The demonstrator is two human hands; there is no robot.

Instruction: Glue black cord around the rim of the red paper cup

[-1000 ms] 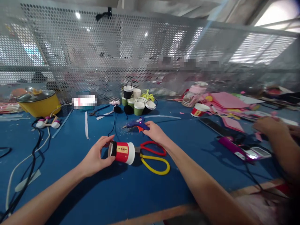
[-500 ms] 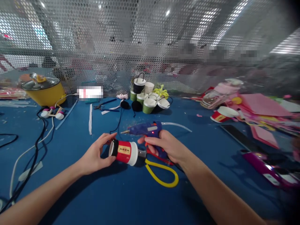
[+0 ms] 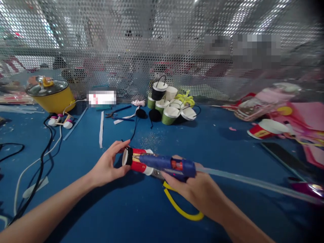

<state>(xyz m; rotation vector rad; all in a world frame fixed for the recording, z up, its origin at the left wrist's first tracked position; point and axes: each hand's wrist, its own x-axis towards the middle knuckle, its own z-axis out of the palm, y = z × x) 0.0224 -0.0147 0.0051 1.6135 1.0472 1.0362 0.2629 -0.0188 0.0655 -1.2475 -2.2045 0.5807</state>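
Red paper cup (image 3: 138, 166) with a black-banded end is pinched sideways in the left hand (image 3: 108, 167), over the blue tabletop (image 3: 136, 216). The right hand (image 3: 193, 189) grasps a dark-blue plastic glue gun (image 3: 158, 162), its metal nozzle (image 3: 136, 157) near the band (image 3: 130, 156). Yellow-handled metal scissors (image 3: 178, 206) lie beside the cup; small green paper buckets (image 3: 170, 116) stand farther back.

This was a craft workshop: a glue gun (image 3: 158, 162) above a table (image 3: 136, 209) strewn with scissors (image 3: 193, 217), pliers (image 3: 110, 115) and cups (image 3: 170, 115).
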